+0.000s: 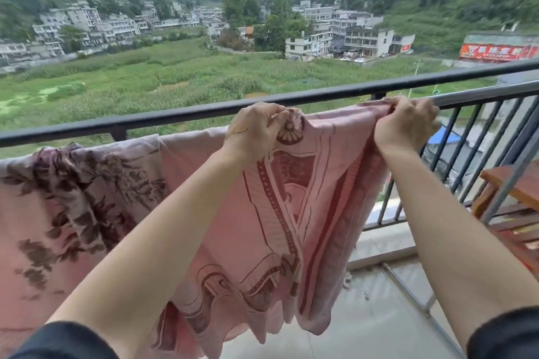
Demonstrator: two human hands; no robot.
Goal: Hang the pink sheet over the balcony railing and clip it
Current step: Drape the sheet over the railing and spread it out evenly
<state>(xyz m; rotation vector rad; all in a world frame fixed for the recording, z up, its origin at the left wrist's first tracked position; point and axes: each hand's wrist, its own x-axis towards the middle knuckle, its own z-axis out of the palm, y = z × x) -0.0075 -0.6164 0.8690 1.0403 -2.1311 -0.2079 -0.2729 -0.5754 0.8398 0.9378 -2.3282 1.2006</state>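
**Item:** pink sheet (262, 213).
**Location:** draped along the inner silver bar (481, 90), just below the black balcony railing (175, 117). The part in view hangs on your side, toward the floor.
**Left hand (256, 128):** fingers curled, bunching the top edge beside the round motif.
**Right hand (405, 122):** fingers curled round the sheet's end at the bar.
**Purpose, as judged:** you grip two points well apart to keep the top edge taut and level along the bar.
**Adjacent:** floral sheet (73, 198), touching at left; wooden table (516, 183), right.
**Clips:** none visible; clipping not yet done.
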